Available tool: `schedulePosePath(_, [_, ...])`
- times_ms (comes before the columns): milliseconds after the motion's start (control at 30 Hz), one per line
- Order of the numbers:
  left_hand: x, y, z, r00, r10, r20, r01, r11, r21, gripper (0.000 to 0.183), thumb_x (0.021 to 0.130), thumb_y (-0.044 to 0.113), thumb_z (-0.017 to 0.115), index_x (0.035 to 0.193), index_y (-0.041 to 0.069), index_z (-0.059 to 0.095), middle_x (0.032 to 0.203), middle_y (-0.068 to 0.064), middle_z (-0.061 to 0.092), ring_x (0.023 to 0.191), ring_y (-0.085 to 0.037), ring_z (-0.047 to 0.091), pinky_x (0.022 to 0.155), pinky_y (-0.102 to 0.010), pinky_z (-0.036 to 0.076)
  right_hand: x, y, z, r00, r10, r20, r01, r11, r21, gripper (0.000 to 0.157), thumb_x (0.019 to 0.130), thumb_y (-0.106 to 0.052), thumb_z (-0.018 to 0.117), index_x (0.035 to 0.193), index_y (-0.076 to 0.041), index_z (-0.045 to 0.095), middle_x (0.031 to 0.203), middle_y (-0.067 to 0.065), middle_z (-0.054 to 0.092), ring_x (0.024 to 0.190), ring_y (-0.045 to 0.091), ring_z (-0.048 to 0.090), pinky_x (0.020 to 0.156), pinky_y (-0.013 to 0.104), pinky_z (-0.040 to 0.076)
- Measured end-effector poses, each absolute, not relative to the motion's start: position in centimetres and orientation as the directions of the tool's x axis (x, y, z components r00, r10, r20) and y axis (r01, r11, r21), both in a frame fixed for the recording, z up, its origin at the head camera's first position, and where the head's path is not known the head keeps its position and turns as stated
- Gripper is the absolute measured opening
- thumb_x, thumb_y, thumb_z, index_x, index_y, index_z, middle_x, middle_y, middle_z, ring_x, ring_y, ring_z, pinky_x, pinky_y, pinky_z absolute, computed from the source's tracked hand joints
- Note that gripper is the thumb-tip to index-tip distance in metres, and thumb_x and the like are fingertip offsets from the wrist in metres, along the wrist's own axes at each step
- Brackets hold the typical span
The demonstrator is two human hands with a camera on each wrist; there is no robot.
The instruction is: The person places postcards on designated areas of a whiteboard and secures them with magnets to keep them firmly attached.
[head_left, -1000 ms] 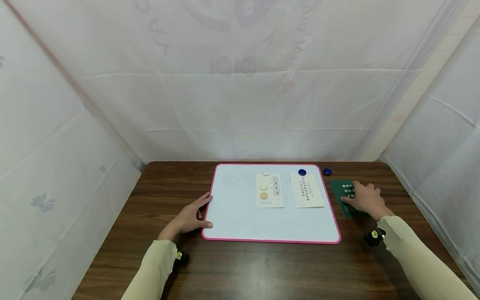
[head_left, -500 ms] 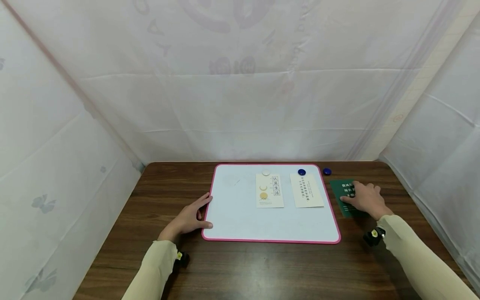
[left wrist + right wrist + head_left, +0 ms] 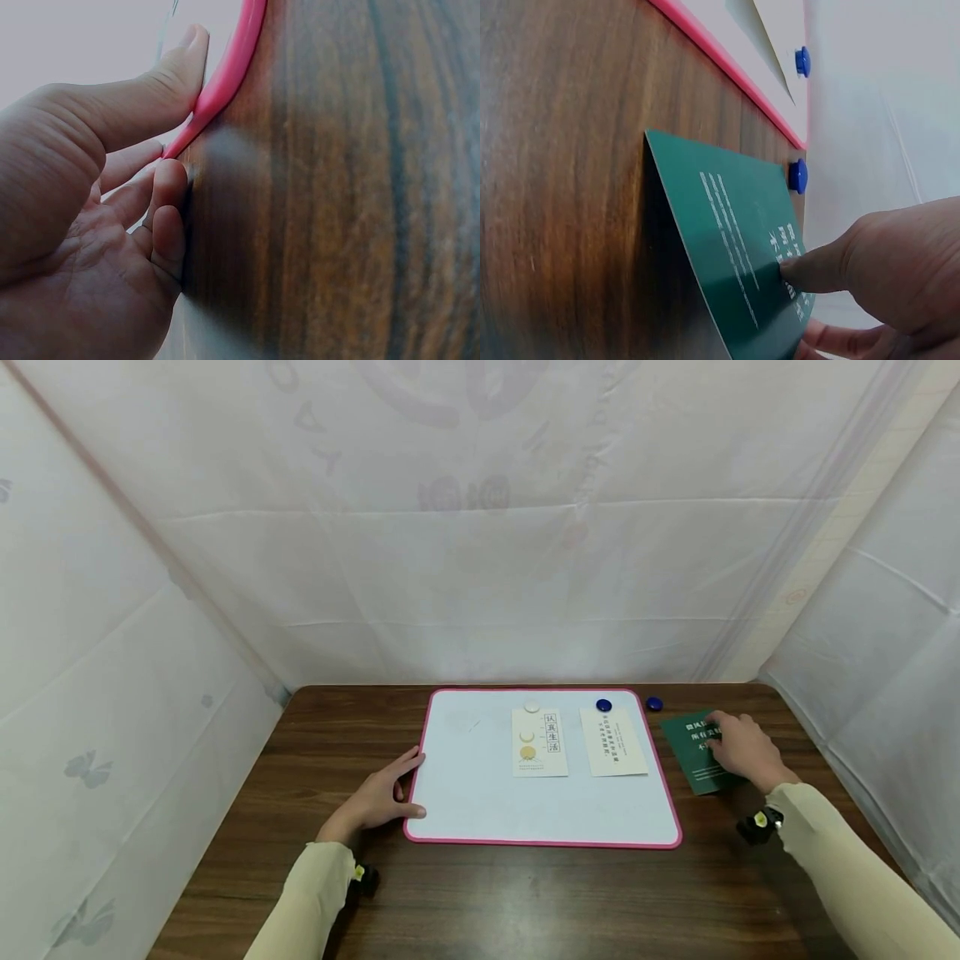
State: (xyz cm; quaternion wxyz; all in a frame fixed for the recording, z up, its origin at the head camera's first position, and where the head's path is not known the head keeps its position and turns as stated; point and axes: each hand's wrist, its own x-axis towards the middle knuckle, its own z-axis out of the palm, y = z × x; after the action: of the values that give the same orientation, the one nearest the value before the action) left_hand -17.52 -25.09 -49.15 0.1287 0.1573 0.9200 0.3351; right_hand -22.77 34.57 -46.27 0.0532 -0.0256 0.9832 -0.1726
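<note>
In the head view my left hand [image 3: 375, 797] holds the left edge of a whiteboard [image 3: 465, 802] with a pink frame. The left wrist view shows the thumb [image 3: 161, 94] over that frame and the other fingers curled at its side. My right hand [image 3: 750, 752] pinches a green card [image 3: 686, 747] with white Chinese writing. Seen from the right wrist, the thumb [image 3: 817, 270] lies on the printed face, fingers go behind the far edge, and the card's near edge tilts up off the table.
On the board lie two cream cards, one with a moon drawing [image 3: 528, 752] and one with text [image 3: 626, 747]. A white magnet [image 3: 532, 707] and a blue magnet [image 3: 603, 705] sit at their tops. Another blue magnet [image 3: 655, 703] lies on the wooden table [image 3: 480, 902]; white cloth hangs behind.
My right hand has shifted a little right, to the green card's right edge, and the card has turned and tilted. The left hand and whiteboard stay put.
</note>
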Motion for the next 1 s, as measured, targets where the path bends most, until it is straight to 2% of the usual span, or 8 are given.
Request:
schedulePosePath(200, [-17.6, -25.2, -49.1, -0.917, 0.38, -0.123, 0.212, 0.723, 0.658, 0.093, 0.084, 0.026, 0.087, 0.159, 0.005, 0.037, 0.167, -0.014, 0.028, 0.073, -0.014, 0.047, 0.068, -0.03, 0.041, -23.1, 35.1, -46.1, -0.991, -0.112, -0.07, -0.079, 0.927, -0.367, 0.036, 0.098, 0.001, 0.052, 0.132, 0.011, 0.054, 0.127, 0.044, 0.051, 0.107, 0.051, 0.054, 0.08, 0.064, 0.047])
schedulePosePath(333, [-17.6, -25.2, -49.2, -0.917, 0.38, -0.123, 0.213, 0.725, 0.655, 0.093, 0.084, 0.026, 0.087, 0.159, 0.005, 0.037, 0.167, -0.014, 0.027, 0.073, -0.013, 0.047, 0.069, -0.03, 0.041, -23.2, 35.2, -45.9, -0.992, -0.11, -0.06, -0.08, 0.924, -0.375, 0.03, 0.098, 0.003, 0.05, 0.126, 0.01, 0.058, 0.127, 0.042, 0.055, 0.099, 0.046, 0.059, 0.078, 0.062, 0.049])
schedulePosePath(500, [-17.6, -25.1, -49.2, -0.917, 0.381, -0.123, 0.215, 0.727, 0.652, 0.093, 0.084, 0.027, 0.087, 0.159, 0.005, 0.037, 0.167, -0.014, 0.027, 0.073, -0.012, 0.047, 0.069, -0.03, 0.041, -23.3, 35.6, -45.9, -0.994, -0.101, -0.043, -0.076, 0.916, -0.393, 0.02, 0.099, 0.002, 0.051, 0.115, 0.007, 0.063, 0.118, 0.039, 0.061, 0.086, 0.04, 0.06, 0.071, 0.058, 0.05])
schedulePosePath(633, [-17.5, -25.1, -49.1, -0.916, 0.381, -0.122, 0.215, 0.727, 0.652, 0.093, 0.084, 0.027, 0.087, 0.159, 0.005, 0.037, 0.167, -0.014, 0.028, 0.072, -0.012, 0.047, 0.069, -0.03, 0.041, -23.3, 35.7, -45.9, -0.995, -0.101, -0.019, -0.085, 0.91, -0.405, 0.014, 0.099, 0.003, 0.052, 0.105, 0.005, 0.065, 0.11, 0.035, 0.064, 0.083, 0.038, 0.058, 0.072, 0.058, 0.048])
schedulePosePath(1000, [-17.4, -25.1, -48.9, -0.917, 0.379, -0.126, 0.212, 0.729, 0.65, 0.093, 0.084, 0.026, 0.087, 0.159, 0.004, 0.037, 0.167, -0.015, 0.027, 0.073, -0.013, 0.047, 0.069, -0.03, 0.041, -23.1, 35.6, -45.6, -0.993, -0.106, 0.056, -0.12, 0.896, -0.427, 0.014, 0.099, 0.003, 0.055, 0.104, 0.005, 0.068, 0.108, 0.034, 0.066, 0.084, 0.041, 0.06, 0.071, 0.058, 0.049])
